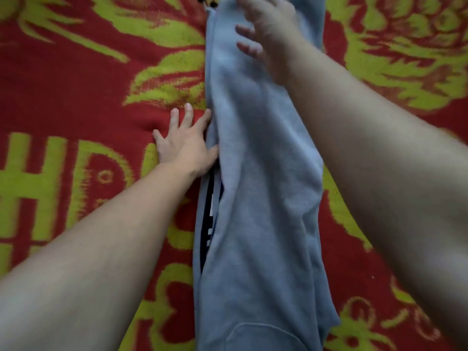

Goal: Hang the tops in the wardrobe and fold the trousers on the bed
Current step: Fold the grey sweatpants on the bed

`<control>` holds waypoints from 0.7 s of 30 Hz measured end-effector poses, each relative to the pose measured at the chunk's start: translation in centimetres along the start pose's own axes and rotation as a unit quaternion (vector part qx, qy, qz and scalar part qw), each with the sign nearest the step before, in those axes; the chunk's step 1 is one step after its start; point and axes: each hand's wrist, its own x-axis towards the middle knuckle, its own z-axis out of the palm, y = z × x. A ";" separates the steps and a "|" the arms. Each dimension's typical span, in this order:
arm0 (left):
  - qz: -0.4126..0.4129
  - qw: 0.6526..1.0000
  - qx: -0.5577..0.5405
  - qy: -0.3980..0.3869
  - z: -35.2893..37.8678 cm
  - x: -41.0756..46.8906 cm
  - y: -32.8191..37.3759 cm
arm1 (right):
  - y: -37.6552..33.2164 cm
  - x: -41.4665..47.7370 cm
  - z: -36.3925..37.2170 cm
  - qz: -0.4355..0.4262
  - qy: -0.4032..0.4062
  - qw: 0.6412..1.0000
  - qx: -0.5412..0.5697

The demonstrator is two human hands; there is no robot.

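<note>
Pale grey-blue fleece trousers [263, 198] lie lengthwise on the red blanket with yellow-green patterns [83, 79] covering the bed. The left hand [184, 143], fingers spread, presses beside their edge; the blurred right hand [271, 39] seems open above the cloth.

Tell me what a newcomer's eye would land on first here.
The loud red and yellow-green blanket fills the view, with pale blue-grey trousers laid lengthwise down its middle. The left hand lies flat at their left edge; the right hand, blurred, spreads over their far end.
</note>
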 end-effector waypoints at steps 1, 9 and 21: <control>0.001 1.000 -0.005 -0.003 0.0 0.0 0.0 | 0.8 0.1 -0.2 0.002 0.004 0.999 -0.040; 0.007 1.000 -0.005 -0.015 -0.2 0.1 -0.1 | 8.4 -6.1 -4.1 -0.155 0.097 0.913 -0.363; -0.031 0.989 -0.138 -0.037 -1.8 -0.7 0.0 | 16.7 -18.5 -3.1 -0.196 -0.097 0.711 -0.668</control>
